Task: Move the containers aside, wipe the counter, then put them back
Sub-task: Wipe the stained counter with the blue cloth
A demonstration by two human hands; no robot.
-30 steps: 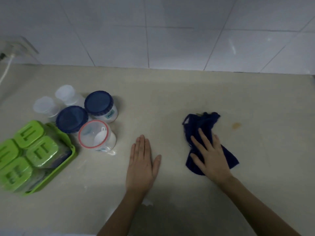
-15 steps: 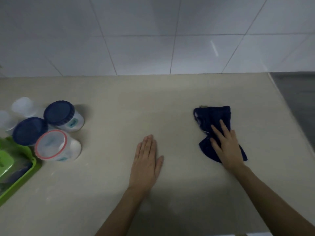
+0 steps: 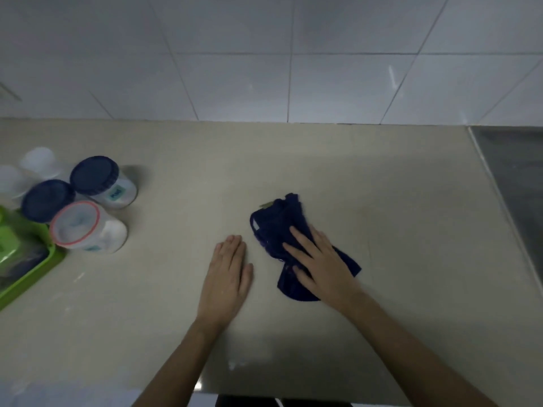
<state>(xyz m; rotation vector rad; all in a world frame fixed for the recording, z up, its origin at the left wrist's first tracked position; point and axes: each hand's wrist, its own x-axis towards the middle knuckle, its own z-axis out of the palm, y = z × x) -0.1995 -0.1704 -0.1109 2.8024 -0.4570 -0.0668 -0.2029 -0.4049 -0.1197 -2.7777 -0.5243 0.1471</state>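
A dark blue cloth [image 3: 279,224] lies crumpled on the beige counter [image 3: 382,201]. My right hand [image 3: 318,267] presses flat on the cloth's near part, fingers spread. My left hand [image 3: 229,274] rests flat on the bare counter just left of the cloth, holding nothing. At the far left stand the containers: two jars with dark blue lids [image 3: 94,176] [image 3: 47,199], a clear jar with a red-rimmed lid [image 3: 79,227] and two white-lidded jars [image 3: 41,161] [image 3: 8,180]. A green tray [image 3: 32,271] with green-lidded boxes is cut off by the left edge.
A white tiled wall [image 3: 264,69] rises behind the counter. A grey metal surface [image 3: 520,171] adjoins the counter at the right. The counter's front edge runs along the bottom of the view.
My right hand has slid the cloth left, close to my left hand. The view has shifted slightly, showing more of the containers on the left. The left hand stays flat.
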